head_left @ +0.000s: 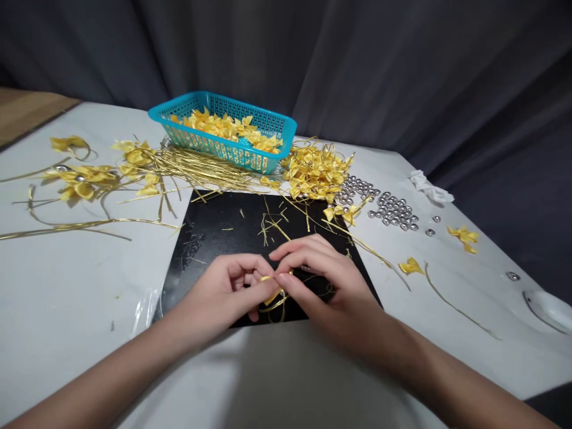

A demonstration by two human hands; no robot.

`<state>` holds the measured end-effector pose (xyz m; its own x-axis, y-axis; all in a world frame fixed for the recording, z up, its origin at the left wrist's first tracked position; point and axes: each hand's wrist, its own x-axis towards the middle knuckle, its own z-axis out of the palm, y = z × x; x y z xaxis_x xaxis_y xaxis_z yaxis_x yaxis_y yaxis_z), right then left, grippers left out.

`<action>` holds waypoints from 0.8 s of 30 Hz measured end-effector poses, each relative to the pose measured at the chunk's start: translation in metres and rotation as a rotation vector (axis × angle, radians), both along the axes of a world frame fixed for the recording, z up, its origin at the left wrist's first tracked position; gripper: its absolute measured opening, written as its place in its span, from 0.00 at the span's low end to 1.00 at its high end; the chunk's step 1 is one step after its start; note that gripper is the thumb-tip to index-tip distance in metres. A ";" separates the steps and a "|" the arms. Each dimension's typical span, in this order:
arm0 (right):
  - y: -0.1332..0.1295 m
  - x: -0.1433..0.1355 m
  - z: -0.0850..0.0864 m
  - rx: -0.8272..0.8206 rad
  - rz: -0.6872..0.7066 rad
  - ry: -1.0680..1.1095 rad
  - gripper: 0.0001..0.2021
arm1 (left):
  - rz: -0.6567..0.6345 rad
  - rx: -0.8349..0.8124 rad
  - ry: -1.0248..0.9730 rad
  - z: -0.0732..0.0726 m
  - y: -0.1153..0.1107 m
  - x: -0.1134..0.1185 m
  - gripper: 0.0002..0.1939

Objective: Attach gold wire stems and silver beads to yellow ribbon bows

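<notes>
Over the black mat, my left hand pinches a small yellow ribbon flower between thumb and fingers. My right hand meets it from the right, thumb and index finger closed at the flower's edge on what looks like thin gold wire. The fingertips of both hands nearly touch and hide part of the flower. Loops of the wire hang below the fingertips. Short gold wire scraps lie on the mat beyond the hands.
Behind the mat stands a blue basket of yellow flowers, with gold wires before it. A flower pile and silver beads lie to the right. More flowers lie left, and a white dish sits far right.
</notes>
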<state>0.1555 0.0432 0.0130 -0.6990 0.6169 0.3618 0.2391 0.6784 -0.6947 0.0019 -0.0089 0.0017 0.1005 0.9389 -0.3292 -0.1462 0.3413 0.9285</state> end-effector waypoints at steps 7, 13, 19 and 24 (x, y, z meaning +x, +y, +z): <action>0.016 0.000 0.015 -0.229 0.222 -0.100 0.04 | -0.010 0.033 -0.030 -0.002 -0.001 -0.001 0.09; 0.016 -0.006 0.011 -0.203 0.189 -0.073 0.05 | 0.032 0.074 -0.002 -0.007 0.000 -0.005 0.09; 0.015 -0.018 0.014 -0.372 0.129 0.050 0.04 | 0.065 0.090 -0.019 -0.011 0.001 -0.006 0.07; 0.016 -0.027 0.018 -0.642 0.067 0.119 0.04 | 0.120 0.098 -0.045 -0.014 0.002 -0.008 0.09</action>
